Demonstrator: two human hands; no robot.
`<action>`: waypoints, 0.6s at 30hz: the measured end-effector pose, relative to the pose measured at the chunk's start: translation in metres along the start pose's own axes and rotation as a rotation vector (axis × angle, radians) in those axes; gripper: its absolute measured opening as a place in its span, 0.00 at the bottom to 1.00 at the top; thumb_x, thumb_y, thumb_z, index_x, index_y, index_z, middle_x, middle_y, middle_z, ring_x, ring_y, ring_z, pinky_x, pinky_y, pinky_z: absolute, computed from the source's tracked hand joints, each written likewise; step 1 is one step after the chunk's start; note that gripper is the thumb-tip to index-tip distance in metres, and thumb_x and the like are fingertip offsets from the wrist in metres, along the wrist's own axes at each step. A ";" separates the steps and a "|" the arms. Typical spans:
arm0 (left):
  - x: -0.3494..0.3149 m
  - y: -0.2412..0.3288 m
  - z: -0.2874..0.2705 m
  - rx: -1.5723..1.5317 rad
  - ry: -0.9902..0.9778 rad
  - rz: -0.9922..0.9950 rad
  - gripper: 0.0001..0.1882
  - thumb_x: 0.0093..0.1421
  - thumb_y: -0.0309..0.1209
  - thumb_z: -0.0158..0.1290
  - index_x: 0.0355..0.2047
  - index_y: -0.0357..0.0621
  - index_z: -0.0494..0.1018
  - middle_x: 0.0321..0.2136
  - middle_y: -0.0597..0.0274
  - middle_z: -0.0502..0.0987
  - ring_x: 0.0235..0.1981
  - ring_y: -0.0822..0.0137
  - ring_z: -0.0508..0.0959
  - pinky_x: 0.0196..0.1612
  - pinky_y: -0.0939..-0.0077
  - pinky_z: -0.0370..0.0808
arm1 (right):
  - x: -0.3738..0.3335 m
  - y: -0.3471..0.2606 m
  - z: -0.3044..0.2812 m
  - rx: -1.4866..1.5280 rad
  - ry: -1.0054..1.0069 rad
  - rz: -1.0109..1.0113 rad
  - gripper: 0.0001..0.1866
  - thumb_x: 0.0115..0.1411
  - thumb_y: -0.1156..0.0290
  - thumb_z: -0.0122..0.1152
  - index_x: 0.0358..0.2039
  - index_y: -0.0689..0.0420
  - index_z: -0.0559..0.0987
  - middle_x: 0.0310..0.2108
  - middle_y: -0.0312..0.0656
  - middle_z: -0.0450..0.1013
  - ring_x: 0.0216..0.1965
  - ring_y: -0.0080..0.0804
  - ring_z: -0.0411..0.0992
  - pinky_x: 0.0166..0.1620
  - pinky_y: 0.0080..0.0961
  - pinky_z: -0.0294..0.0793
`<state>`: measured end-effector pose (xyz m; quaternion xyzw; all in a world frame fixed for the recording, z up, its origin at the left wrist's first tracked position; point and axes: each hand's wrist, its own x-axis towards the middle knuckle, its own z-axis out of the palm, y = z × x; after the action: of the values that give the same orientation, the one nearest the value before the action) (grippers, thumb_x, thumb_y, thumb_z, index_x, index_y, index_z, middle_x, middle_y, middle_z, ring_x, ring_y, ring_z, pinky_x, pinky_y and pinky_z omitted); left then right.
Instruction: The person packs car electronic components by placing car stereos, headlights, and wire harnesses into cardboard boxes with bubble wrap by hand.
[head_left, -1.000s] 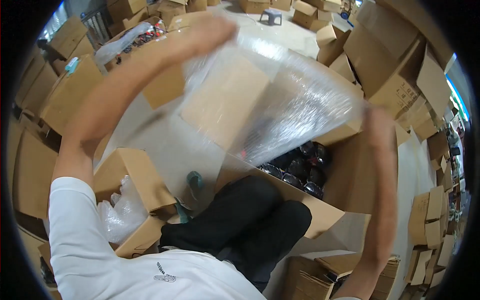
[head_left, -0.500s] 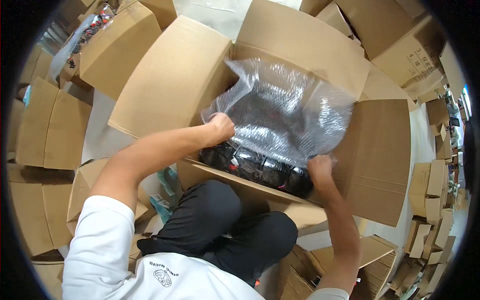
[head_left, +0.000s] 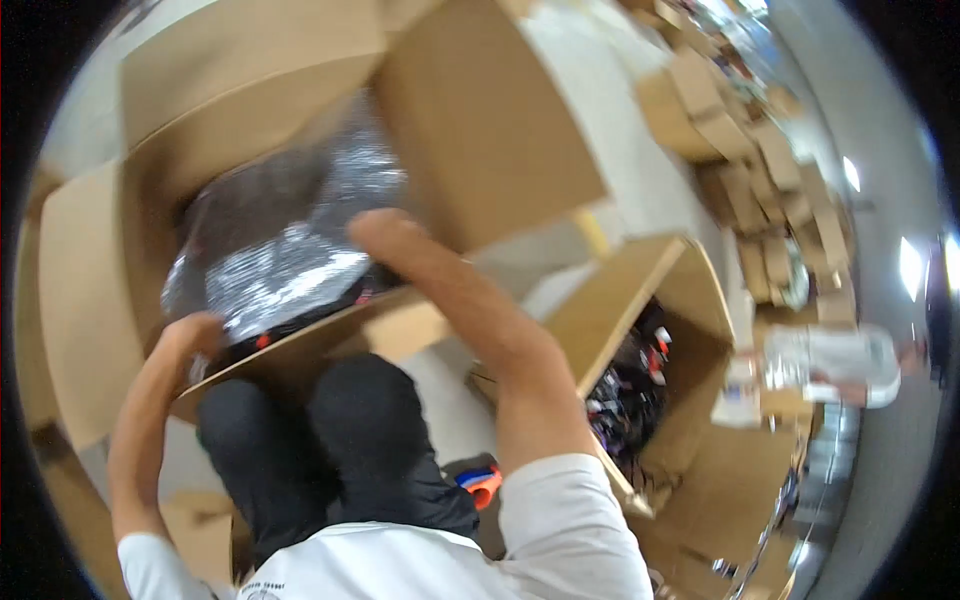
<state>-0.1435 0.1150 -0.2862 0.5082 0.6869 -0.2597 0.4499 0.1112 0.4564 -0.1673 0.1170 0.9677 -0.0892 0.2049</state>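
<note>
A large open cardboard box (head_left: 490, 120) stands in front of my knees, its flaps folded outward. A sheet of clear bubble wrap (head_left: 290, 250) lies in it over dark, plastic-wrapped items (head_left: 310, 318), which show along the near wall with a spot of red. My left hand (head_left: 192, 335) is curled at the wrap's near left corner, just inside the box. At the near right corner of the wrap, my right hand (head_left: 388, 238) is closed on its edge. Both hands are somewhat blurred, and their fingertips are hidden.
To the right, a tilted open carton (head_left: 700, 290) holds dark tangled parts (head_left: 630, 390) with bits of red. An orange and blue object (head_left: 482, 485) lies beside my knee. Piled cardboard boxes (head_left: 770, 200) stand farther right, near a clear plastic item (head_left: 830, 365).
My view has swung right, so the box now appears farther left and the carton of parts has come into sight. The bubble wrap lies flatter, and both hands remain at its near corners.
</note>
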 end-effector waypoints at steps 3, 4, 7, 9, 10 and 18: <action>-0.090 0.025 -0.035 -0.317 0.221 0.019 0.34 0.44 0.39 0.69 0.52 0.41 0.75 0.41 0.48 0.80 0.45 0.56 0.79 0.49 0.64 0.76 | -0.080 -0.046 -0.051 0.037 0.424 -0.189 0.08 0.54 0.74 0.59 0.35 0.58 0.81 0.38 0.49 0.78 0.40 0.47 0.78 0.43 0.40 0.78; -0.102 0.031 -0.044 -0.387 0.175 -0.040 0.31 0.49 0.38 0.67 0.52 0.39 0.72 0.38 0.50 0.79 0.42 0.61 0.79 0.46 0.69 0.76 | -0.119 -0.062 -0.061 0.080 0.658 -0.270 0.08 0.54 0.73 0.60 0.36 0.58 0.80 0.36 0.47 0.77 0.38 0.46 0.78 0.42 0.39 0.78; -0.116 0.031 -0.016 -1.510 0.492 0.333 0.19 0.55 0.32 0.62 0.45 0.35 0.74 0.33 0.54 0.79 0.35 0.66 0.78 0.39 0.71 0.75 | -0.264 -0.070 -0.087 0.187 0.798 -0.300 0.11 0.50 0.70 0.64 0.36 0.57 0.78 0.36 0.43 0.76 0.39 0.41 0.76 0.42 0.38 0.77; -0.138 0.061 -0.017 -0.862 0.920 0.299 0.09 0.62 0.28 0.54 0.38 0.34 0.75 0.25 0.58 0.77 0.29 0.68 0.77 0.33 0.72 0.73 | -0.331 -0.031 -0.071 0.122 0.935 -0.208 0.12 0.48 0.70 0.66 0.35 0.55 0.79 0.38 0.40 0.77 0.38 0.40 0.77 0.40 0.38 0.77; -0.153 0.062 -0.007 -0.859 0.916 0.285 0.09 0.62 0.28 0.54 0.38 0.34 0.75 0.25 0.58 0.77 0.29 0.68 0.77 0.33 0.72 0.73 | -0.363 -0.002 -0.069 -0.044 0.894 -0.063 0.09 0.47 0.73 0.65 0.32 0.54 0.80 0.36 0.41 0.78 0.34 0.42 0.77 0.39 0.39 0.78; -0.163 0.065 0.006 -0.755 0.978 0.044 0.13 0.67 0.32 0.51 0.35 0.31 0.76 0.24 0.64 0.76 0.26 0.74 0.74 0.31 0.77 0.72 | -0.582 0.175 0.115 0.312 0.336 1.490 0.41 0.51 0.35 0.59 0.33 0.72 0.79 0.33 0.65 0.77 0.43 0.61 0.75 0.48 0.42 0.74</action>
<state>-0.0676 0.0571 -0.1390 0.3882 0.8475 0.2739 0.2368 0.7180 0.4881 -0.0500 0.7757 0.6281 -0.0441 0.0428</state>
